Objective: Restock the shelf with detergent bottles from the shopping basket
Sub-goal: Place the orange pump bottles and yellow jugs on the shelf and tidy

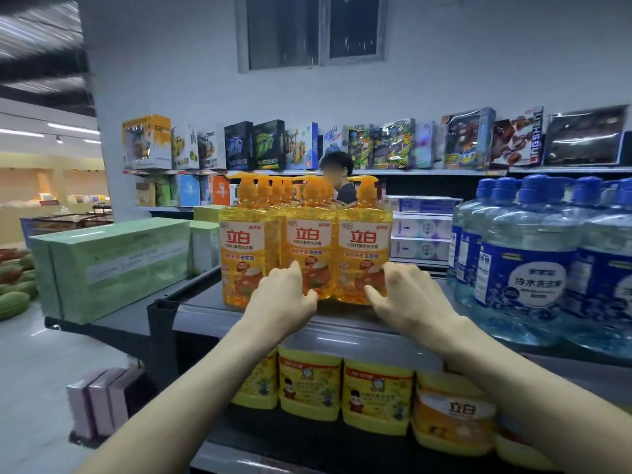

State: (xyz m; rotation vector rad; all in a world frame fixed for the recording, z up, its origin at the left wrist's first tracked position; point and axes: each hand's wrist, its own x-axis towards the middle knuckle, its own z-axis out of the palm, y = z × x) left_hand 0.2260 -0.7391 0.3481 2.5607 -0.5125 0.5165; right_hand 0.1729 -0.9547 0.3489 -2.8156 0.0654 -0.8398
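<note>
I count three yellow detergent bottles (307,249) in the front row at frame centre. All are upright, long axis vertical, labels facing me (more pump tops crowd behind, too many to count). They stand on the shelf (205,313). My left hand (284,297) curls round the middle bottle (309,213) low on its left edge. My right hand (405,295) grips the right bottle (364,241) low down, thumb on its front.

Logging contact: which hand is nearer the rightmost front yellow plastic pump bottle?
Right. Right hand grips the rightmost yellow pump bottle low down; left hand holds the middle yellow bottle.
</note>
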